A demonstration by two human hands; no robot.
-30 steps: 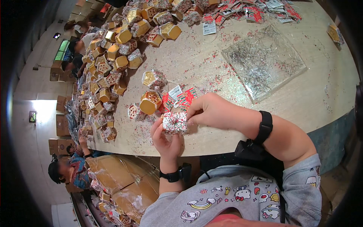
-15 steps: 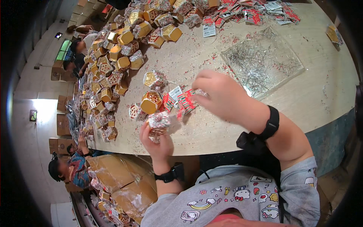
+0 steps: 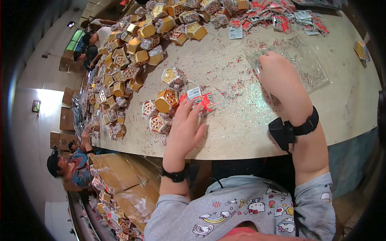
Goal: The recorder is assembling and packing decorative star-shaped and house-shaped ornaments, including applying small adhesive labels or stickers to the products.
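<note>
My left hand is open, its fingers stretched over red and white hang tags with white strings. I cannot tell whether the fingertips touch them. Just left of that hand lies a small sprinkle-coated ornament. A gold-based ornament sits beside it, and another ornament lies farther back. My right hand reaches over the near-left part of a shallow clear tray of thin silver wire pieces. Its fingers bend downward, and the tips are hidden.
A big heap of gold-and-white ornaments covers the table's left side. More tags pile up at the far edge. A lone ornament sits at far right. Red and silver bits litter the tabletop. Left of me is a cardboard box; several people work beyond.
My left hand let go of the sprinkle-coated ornament, which now lies beside the others, and moved over the tags. My right hand went from near the tags to the tray. The view shifted slightly.
</note>
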